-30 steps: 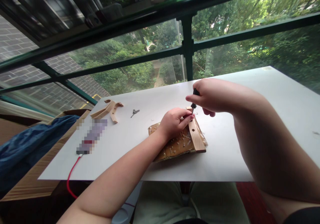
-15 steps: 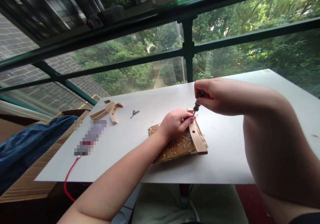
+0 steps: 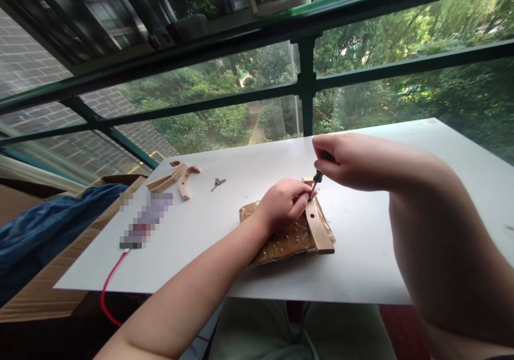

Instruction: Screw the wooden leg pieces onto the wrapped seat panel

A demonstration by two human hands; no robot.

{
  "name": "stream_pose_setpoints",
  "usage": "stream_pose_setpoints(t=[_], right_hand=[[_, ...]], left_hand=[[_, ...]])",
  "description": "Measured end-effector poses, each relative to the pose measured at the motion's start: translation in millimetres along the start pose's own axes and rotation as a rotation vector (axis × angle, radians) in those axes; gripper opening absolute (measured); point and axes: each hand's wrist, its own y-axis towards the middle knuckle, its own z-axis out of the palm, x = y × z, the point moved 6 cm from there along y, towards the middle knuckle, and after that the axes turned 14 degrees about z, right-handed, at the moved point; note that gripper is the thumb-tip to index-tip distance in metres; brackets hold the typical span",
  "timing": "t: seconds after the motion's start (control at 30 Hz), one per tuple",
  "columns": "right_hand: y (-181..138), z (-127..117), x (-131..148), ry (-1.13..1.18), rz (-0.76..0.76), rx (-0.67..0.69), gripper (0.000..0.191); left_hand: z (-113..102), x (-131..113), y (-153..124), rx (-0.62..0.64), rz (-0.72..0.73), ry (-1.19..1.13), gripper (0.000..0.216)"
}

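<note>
My right hand (image 3: 339,156) is closed around the black handle of a screwdriver (image 3: 318,177), which slants down to a wooden piece (image 3: 319,232). At the screwdriver's tip, my left hand (image 3: 284,202) is closed in a pinch; what its fingertips hold is hidden. The pale wooden piece has a round hole in view and lies along the right side of a brown block (image 3: 281,245) wrapped in clear plastic. Small bits are scattered over the block, and my left hand covers part of it.
Several small metal screws (image 3: 218,184) lie in a pile on the white table (image 3: 361,263). Curved wooden pieces (image 3: 180,179) are at the back left, near a blurred-out object (image 3: 146,223) with a red cable (image 3: 105,290). A cardboard box (image 3: 44,290) with blue cloth stands left.
The view has shifted slightly, so the scene sits a little lower. Both hands keep about the same places, the screwdriver still at the wooden piece.
</note>
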Motion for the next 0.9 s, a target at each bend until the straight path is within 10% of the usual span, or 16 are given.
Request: stream_pose_setpoints(t=[0.9], right_hand=[[0.0, 0.0, 3.8, -0.040, 0.008, 0.021, 0.024]], left_hand=[[-4.5, -8.4, -6.5, -0.025, 0.073, 0.134, 0.028]])
